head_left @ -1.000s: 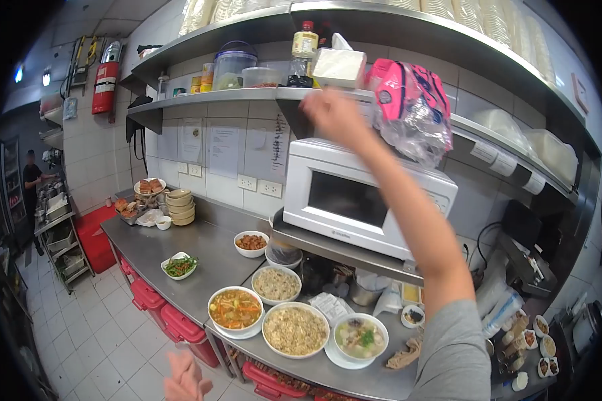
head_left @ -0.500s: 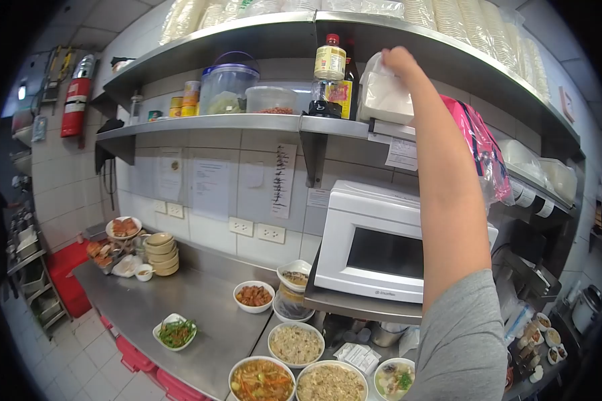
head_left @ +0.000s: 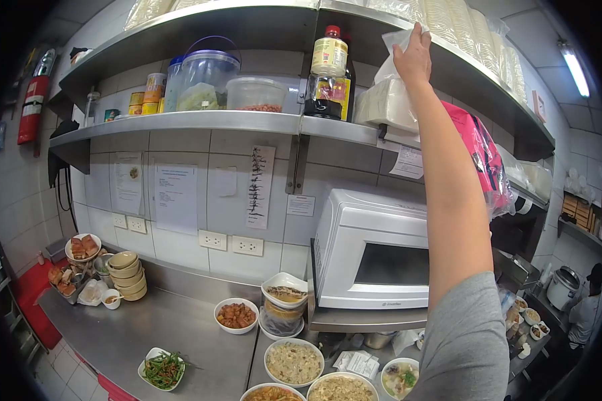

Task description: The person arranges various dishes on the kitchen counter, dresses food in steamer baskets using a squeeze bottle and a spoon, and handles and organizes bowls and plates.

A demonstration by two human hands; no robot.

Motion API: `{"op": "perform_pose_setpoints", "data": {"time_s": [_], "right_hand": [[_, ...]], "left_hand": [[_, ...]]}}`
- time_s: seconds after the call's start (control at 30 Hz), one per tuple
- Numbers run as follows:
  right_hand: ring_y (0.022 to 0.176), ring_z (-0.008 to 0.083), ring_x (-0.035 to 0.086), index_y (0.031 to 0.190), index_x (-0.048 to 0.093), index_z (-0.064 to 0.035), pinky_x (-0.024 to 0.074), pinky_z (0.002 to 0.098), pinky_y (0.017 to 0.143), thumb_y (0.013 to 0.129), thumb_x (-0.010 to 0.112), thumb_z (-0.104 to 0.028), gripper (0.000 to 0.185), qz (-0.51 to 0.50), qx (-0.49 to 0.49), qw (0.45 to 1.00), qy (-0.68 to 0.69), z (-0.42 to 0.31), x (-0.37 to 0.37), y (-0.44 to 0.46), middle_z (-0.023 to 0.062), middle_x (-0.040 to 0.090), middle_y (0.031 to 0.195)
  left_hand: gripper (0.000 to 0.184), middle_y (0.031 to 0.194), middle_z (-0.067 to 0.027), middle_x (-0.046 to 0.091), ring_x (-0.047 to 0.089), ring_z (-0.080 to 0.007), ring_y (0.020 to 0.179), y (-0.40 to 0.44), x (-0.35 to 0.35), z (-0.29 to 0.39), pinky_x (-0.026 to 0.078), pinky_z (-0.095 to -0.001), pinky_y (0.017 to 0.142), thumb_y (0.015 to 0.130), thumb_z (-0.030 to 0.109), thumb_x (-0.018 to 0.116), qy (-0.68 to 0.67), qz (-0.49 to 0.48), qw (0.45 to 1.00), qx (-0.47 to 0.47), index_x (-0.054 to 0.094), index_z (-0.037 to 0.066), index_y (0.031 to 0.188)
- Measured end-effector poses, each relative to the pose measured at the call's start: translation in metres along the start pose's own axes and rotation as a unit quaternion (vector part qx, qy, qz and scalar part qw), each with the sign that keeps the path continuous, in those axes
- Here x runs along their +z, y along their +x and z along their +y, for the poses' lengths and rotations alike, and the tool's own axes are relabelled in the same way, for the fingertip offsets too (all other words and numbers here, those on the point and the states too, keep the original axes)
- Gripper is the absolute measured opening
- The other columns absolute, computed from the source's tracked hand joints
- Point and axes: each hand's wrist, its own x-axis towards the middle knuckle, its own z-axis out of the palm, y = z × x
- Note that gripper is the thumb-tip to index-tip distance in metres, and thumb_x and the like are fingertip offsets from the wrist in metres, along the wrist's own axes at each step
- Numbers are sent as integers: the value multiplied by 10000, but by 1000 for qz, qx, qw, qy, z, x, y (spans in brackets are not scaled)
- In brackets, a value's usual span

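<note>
My right hand (head_left: pixel 415 59) reaches up in front of the upper shelves, its arm in a grey sleeve crossing the right half of the view. Pinched in the fingers is a thin, translucent plastic bag (head_left: pixel 392 48), its lower part still trailing down to the stack below. That stack of white plastic bags (head_left: pixel 386 105) lies on the middle shelf, beside the dark sauce bottles. My left hand is out of view.
A microwave (head_left: pixel 374 257) stands under the shelf (head_left: pixel 241 123). Bowls of fried rice (head_left: pixel 294 362), meat (head_left: pixel 236 316), green beans (head_left: pixel 162 370) and soup (head_left: pixel 400 378) sit on the steel counter (head_left: pixel 187 327). Another person (head_left: pixel 585 311) is at far right.
My right hand has risen from the stack, drawing a plastic bag upward. The view has turned to the right and tilted up, bringing a person in at far right.
</note>
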Motion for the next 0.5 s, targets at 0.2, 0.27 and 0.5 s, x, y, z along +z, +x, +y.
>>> {"op": "perform_pose_setpoints", "data": {"time_s": [0.2,0.27,0.5], "right_hand": [[1238,427,308,1390,193,-16,316,410,1009,768,591,-219,766,169,-96,979,54,13,-4,2,277,297,1334],[1254,416,283,1384,193,3,287,415,1022,775,575,-224,754,249,-100,961,62,13,-24,15,288,292,1333],[1248,267,366,1291,429,-128,250,582,980,774,584,-486,648,-144,-58,937,-313,14,-45,1,45,372,1371]], "left_hand": [[438,1173,-217,530,590,-279,986,127,-11,9,500,-306,851,923,192,402,40,132,968,212,394,-121,1229],[517,1238,-198,475,513,-287,1086,203,-5,65,423,-336,922,876,210,461,-88,159,951,250,321,-69,1288],[401,1003,-122,584,589,-251,901,380,27,360,462,-358,794,787,-3,499,-523,196,701,444,478,61,1183]]}}
